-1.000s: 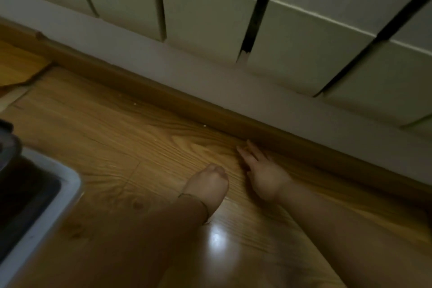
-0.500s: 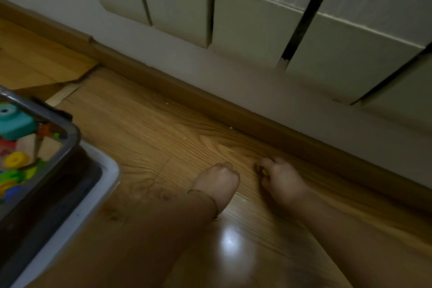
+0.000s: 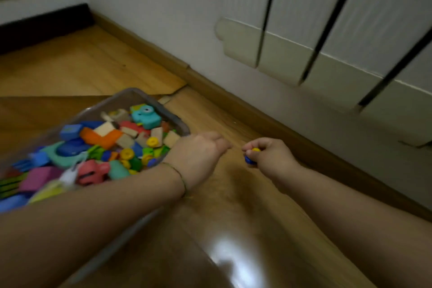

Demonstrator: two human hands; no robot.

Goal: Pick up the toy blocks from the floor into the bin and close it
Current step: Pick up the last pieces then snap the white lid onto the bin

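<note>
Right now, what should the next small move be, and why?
Probably carry the right hand leftward over the bin and let go. It pinches small yellow and blue pieces beside the open bin, which already holds many blocks. The left hand is curled by the bin's rim; whether it holds anything is unclear.

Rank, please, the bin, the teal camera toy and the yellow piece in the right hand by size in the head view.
1. bin
2. teal camera toy
3. yellow piece, partly hidden by the right hand
</note>
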